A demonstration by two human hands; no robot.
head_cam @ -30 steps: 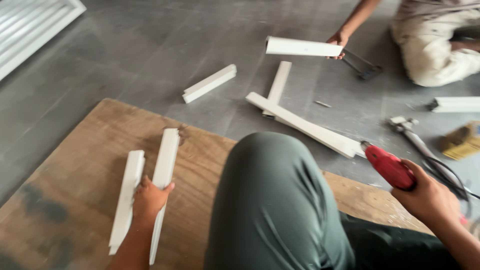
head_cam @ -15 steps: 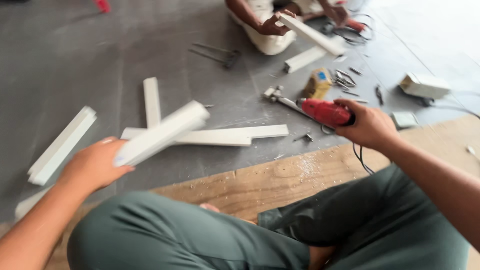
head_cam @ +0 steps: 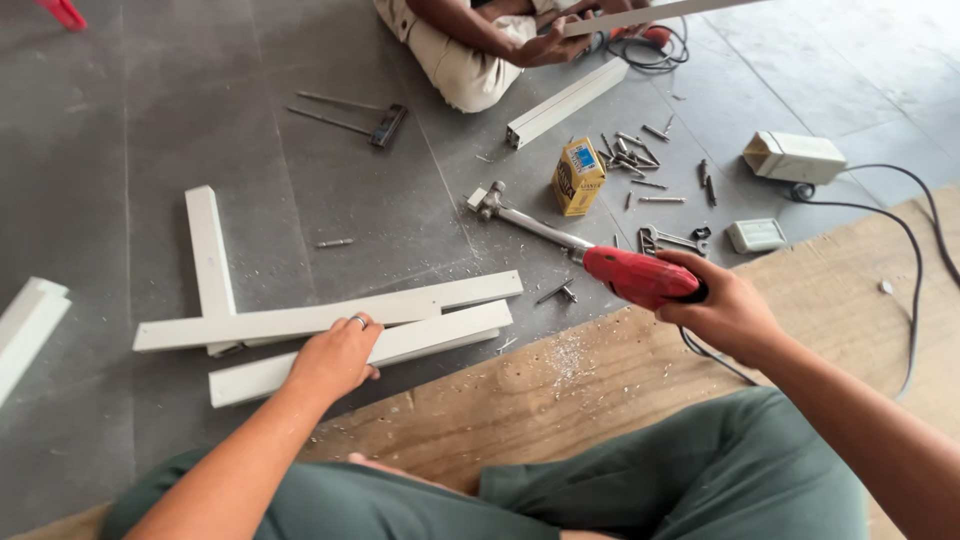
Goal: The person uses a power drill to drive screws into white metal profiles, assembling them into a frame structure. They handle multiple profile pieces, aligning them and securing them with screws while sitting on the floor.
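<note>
Left hand (head_cam: 335, 357) palm-down, fingers curled over the near white bar (head_cam: 360, 352), pressing it to the grey floor (head_cam: 120, 120). That bar lies flat, long axis running from 8 o'clock to 2 o'clock, its near edge just beside the edge of the wooden board (head_cam: 560, 385). A second long white bar (head_cam: 330, 311) lies parallel and touching it on the far side; a shorter white bar (head_cam: 208, 250) crosses under that one's left end, pointing to 12 o'clock.

Right hand (head_cam: 725, 312) closed around the red handle of a drill (head_cam: 640, 277); its metal shaft points toward 10 o'clock, tip just above or on the floor, cannot tell which. Drill tip well apart from the bars.

Open floor between drill tip and bar ends, and at 11 o'clock. At 1 o'clock clutter: yellow box (head_cam: 577, 176), loose screws (head_cam: 630, 155), pliers (head_cam: 672, 239). Another person (head_cam: 470, 50) sits at 12 o'clock with a white bar (head_cam: 565, 103) before them. Sawdust on the board edge.
</note>
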